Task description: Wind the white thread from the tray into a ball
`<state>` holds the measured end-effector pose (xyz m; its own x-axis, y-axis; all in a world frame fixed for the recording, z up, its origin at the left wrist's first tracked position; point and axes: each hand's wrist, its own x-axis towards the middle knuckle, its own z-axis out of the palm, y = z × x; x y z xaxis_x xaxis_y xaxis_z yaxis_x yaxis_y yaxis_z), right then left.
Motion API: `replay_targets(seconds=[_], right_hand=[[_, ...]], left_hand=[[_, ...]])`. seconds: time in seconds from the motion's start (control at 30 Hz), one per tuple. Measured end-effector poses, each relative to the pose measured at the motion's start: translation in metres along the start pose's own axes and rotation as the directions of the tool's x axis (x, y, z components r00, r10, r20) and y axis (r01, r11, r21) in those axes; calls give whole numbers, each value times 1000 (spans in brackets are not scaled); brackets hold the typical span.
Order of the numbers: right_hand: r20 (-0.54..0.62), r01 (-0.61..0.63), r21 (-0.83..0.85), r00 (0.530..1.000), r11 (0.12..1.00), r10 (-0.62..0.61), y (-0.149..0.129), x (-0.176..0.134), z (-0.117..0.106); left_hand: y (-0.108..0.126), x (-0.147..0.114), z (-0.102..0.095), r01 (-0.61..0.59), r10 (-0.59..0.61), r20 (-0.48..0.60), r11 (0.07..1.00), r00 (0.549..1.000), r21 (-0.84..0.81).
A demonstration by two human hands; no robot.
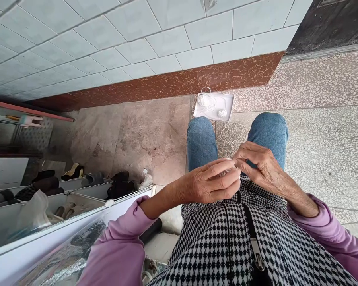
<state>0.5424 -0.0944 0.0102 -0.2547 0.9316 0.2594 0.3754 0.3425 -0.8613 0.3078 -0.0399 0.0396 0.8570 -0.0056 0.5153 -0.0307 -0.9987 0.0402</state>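
My left hand [216,180] is closed, its fingers curled around a small bunch of white yarn [225,172] that shows only in part between them. Against its fingertips, my right hand [258,163] pinches with thumb and forefinger at the yarn; the exact pinch point is partly hidden. From behind the right hand a loose loop of the cord [227,142] runs down between the knees. It leads to a shallow white tray [231,104] on the floor, which holds a larger yarn bundle [207,101] and a small ball [222,113].
Two denim-covered knees [267,127] flank the cord, below a black-and-white checked garment [209,238]. A tiled wall [167,43] rises beyond the tray. To the left stands a divided white rack [86,196] with shoes and plastic bags. Speckled floor [325,151] lies to the right.
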Motion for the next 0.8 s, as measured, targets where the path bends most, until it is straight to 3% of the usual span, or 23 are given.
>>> replay_targets(seconds=[0.1, 0.17, 0.23, 0.3, 0.4, 0.5, 0.57, 0.7, 0.8], right_hand=[[118, -82, 27, 990, 996, 78, -4, 4, -8], [225, -200, 189, 962, 961, 155, -5, 6, -9], [325, -356, 398, 917, 845, 233, -2, 8, -7], [353, -467, 576, 882, 671, 311, 2, 7, -2], [321, -507, 739, 843, 443, 431, 6, 6, 5], [280, -497, 794, 810, 349, 515, 8, 3, 10], [204, -460, 798, 814, 390, 544, 11, -1, 13], [16, -401, 657, 854, 639, 519, 18, -10, 20], [44, -368, 562, 908, 741, 417, 24, -16, 23]], left_hand=[[-3, -3, 0, -82, 77, 73, 994, 994, 68], [-6, -5, -2, -131, 122, 102, 987, 987, 90], [-8, -6, -3, -181, 167, 127, 978, 978, 107], [-9, -6, -4, -215, 200, 144, 971, 969, 101], [-7, -3, 0, -216, 210, 123, 975, 970, 41], [-4, -1, 5, -187, 187, 83, 982, 979, -5], [-1, 1, 6, -150, 152, 67, 988, 986, -41], [6, 0, 2, 55, -53, 13, 961, 998, -273], [12, -2, -3, 273, -326, 4, 786, 945, -555]])
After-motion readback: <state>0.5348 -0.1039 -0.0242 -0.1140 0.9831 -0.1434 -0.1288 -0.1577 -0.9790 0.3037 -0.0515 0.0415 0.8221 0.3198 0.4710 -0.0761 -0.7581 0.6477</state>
